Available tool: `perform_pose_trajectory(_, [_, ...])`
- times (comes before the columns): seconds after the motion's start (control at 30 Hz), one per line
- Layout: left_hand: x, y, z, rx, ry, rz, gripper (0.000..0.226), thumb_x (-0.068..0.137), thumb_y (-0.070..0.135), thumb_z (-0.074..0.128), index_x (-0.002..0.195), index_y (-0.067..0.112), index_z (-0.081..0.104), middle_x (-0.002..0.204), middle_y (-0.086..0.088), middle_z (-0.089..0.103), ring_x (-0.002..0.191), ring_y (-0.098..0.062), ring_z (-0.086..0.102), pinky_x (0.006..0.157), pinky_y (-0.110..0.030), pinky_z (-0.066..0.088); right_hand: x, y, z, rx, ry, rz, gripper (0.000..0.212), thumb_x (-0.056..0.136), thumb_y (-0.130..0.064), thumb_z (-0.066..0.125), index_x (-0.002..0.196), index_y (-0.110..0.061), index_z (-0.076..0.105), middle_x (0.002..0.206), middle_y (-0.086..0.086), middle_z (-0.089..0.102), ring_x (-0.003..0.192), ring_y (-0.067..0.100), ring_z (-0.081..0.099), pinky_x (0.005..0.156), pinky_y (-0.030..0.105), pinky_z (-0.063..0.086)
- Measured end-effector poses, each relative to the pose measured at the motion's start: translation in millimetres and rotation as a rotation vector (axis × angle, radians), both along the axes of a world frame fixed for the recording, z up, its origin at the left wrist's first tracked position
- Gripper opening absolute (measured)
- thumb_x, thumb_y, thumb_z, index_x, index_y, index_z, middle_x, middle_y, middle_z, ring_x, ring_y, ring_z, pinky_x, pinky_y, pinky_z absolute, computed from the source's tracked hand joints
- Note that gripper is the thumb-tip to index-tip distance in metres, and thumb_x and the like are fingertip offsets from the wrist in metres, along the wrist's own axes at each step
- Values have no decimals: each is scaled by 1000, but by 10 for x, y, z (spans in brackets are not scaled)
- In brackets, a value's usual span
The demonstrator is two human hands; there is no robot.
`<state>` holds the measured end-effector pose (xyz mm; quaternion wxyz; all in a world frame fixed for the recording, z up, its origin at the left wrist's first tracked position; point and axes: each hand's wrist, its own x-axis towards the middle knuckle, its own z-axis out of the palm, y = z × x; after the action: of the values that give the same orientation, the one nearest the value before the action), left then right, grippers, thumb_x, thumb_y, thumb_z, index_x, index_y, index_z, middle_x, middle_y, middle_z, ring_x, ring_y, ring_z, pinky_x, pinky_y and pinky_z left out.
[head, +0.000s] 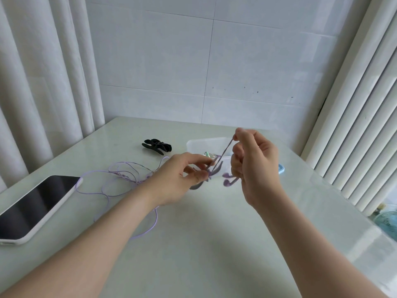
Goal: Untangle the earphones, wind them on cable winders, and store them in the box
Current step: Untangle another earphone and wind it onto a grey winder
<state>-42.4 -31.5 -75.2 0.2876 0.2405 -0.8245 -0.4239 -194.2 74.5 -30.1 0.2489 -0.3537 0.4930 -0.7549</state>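
A purple earphone cable point(120, 175) lies in loose loops on the pale table point(193, 244), trailing under my left wrist. My left hand point(178, 179) pinches a dark cable winder point(202, 179) with cable wound on it, held above the table. My right hand point(253, 164) pinches a taut stretch of the purple cable that runs up from the winder. Two purple earbuds point(228, 181) dangle between my hands, blurred. Behind them sits a clear plastic box point(206, 145) with something pale green inside.
A phone point(36, 207) in a white case lies at the left edge. Spare black cable winders point(158, 146) sit left of the box. A blue-edged lid point(281, 168) shows behind my right hand. Curtains hang on the left, blinds on the right.
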Motion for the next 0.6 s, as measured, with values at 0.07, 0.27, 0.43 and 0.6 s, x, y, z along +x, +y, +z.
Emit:
perform_pose_trajectory(0.07, [6,30,11,46,-33,-60,26,102,26,68,124,39,72,107,16,77,104,-12,70,100,-32,51,-16,-14,2,35,-11,-83,20,102,-22,58,86,-10,57,63,2,41,46,16,25,46,21,22])
perform_pose_trajectory(0.27, [45,62,48,230,88,-279,32,96,21,73,128,20,74,114,1,79,102,-18,74,89,-25,49,-295,-122,-226,279,297,-409,30,103,-43,49,90,-19,60,62,-8,53,60,19,49,52,41,49])
perform_pose_trajectory(0.43, [26,40,84,435,342,-276,23,93,21,72,112,9,75,102,-8,75,83,-15,68,77,-29,48,-373,-148,-409,707,892,-482,29,104,-44,47,95,-25,67,89,-1,68,92,26,55,68,35,39])
perform_pose_trajectory(0.6, [24,-42,113,467,514,73,24,90,28,76,109,12,76,95,-1,79,77,-11,73,76,-31,49,-176,-156,-459,838,1100,-290,26,91,-36,52,85,-19,70,78,1,68,82,30,63,64,33,51])
